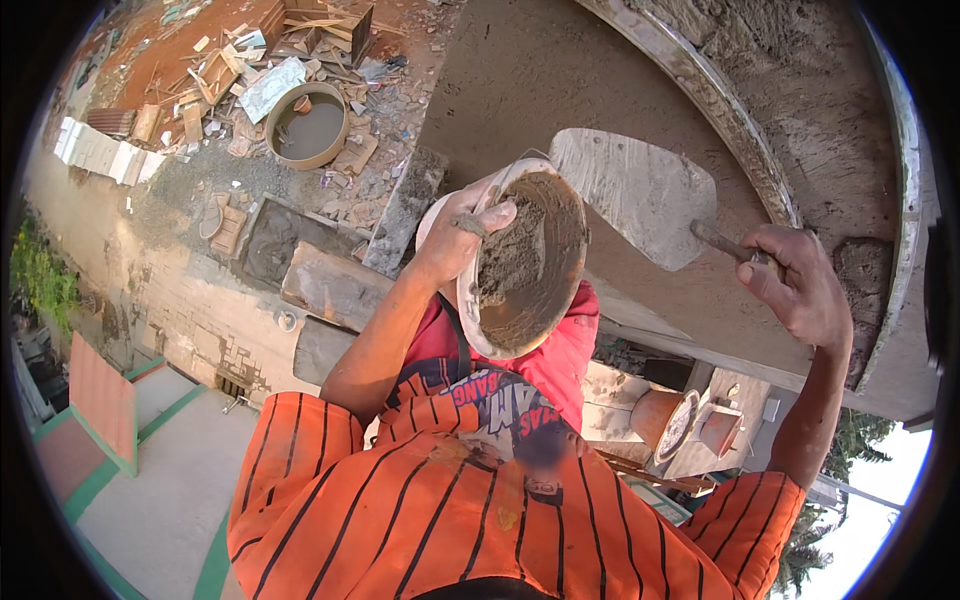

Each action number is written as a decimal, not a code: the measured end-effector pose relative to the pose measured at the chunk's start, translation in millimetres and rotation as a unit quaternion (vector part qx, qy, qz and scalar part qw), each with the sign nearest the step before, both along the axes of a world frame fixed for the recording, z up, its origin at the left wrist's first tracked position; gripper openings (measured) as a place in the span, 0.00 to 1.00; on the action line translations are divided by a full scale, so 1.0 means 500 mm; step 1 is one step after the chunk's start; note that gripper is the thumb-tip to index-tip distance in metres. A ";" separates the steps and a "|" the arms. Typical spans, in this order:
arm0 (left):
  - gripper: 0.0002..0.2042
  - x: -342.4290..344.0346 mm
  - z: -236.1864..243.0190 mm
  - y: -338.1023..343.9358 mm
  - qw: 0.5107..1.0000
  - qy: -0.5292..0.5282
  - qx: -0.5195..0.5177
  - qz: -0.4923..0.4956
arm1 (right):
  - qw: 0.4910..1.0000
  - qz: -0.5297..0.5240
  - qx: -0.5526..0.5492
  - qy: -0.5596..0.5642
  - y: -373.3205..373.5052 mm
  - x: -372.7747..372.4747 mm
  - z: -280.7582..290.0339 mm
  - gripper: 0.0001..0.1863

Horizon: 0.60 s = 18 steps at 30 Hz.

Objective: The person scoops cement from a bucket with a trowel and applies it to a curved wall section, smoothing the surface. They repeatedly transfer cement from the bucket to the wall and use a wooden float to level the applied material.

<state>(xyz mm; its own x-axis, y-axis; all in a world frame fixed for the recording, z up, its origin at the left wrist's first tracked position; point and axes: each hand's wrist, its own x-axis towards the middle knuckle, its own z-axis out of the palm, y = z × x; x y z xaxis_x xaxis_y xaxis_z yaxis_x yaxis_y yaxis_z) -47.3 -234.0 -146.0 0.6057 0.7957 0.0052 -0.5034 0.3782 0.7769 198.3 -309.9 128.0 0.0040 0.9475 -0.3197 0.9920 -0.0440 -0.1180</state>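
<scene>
My left hand (462,238) grips the rim of a tilted pale bucket (573,262) in front of my chest. Its thumb reaches over the rim, and wet grey mortar (515,248) lies inside. My right hand (800,285), off to the right, is closed around the handle of a trowel (635,195). The broad, mortar-smeared blade is right of the bucket's mouth, over the grey plastered wall (500,80). I cannot tell whether the blade touches the wall. No mortar heap shows on the visible face of the blade.
A curved, mortar-covered strip (735,105) crosses the wall at upper right. At left are a round tub (345,130) of grey liquid, a trough (250,225) of grey mix and scrap wood (215,75). Reddish buckets (655,415) stand on boards at lower right.
</scene>
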 end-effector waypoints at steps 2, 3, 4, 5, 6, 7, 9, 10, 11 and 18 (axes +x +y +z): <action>0.31 0.013 -0.007 -0.004 0.999 -0.016 0.040 0.008 | 0.981 0.115 -0.006 -0.153 -0.038 0.017 -0.115 0.16; 0.32 0.022 0.010 -0.006 0.997 -0.013 0.074 0.007 | 0.972 0.130 -0.013 -0.196 -0.061 0.024 -0.178 0.16; 0.33 0.038 0.008 -0.011 0.997 -0.015 0.072 -0.014 | 0.961 0.137 -0.023 -0.241 -0.090 0.030 -0.239 0.16; 0.33 0.050 0.007 -0.017 0.997 -0.014 0.073 -0.025 | 0.964 0.098 -0.039 -0.246 -0.102 0.032 -0.304 0.16; 0.33 0.060 0.008 -0.024 0.997 -0.011 0.075 -0.028 | 0.974 0.093 -0.043 -0.200 -0.114 0.036 -0.377 0.17; 0.33 0.069 0.014 -0.025 0.995 0.000 0.092 -0.041 | 0.983 0.089 -0.044 -0.153 -0.122 0.033 -0.437 0.17; 0.33 0.079 0.027 -0.024 0.990 0.025 0.126 -0.059 | 0.989 0.044 -0.139 -0.028 -0.124 -0.022 -0.498 0.18; 0.33 0.082 0.028 -0.023 0.990 0.028 0.125 -0.053 | 0.991 0.027 -0.120 0.049 -0.130 -0.041 -0.512 0.17; 0.32 0.081 0.028 -0.026 0.991 0.032 0.124 -0.047 | 0.987 0.009 -0.101 0.127 -0.146 -0.062 -0.521 0.17; 0.30 0.046 0.021 -0.013 0.993 0.093 0.076 0.016 | 0.935 -0.104 -0.059 0.334 -0.210 -0.020 -0.561 0.14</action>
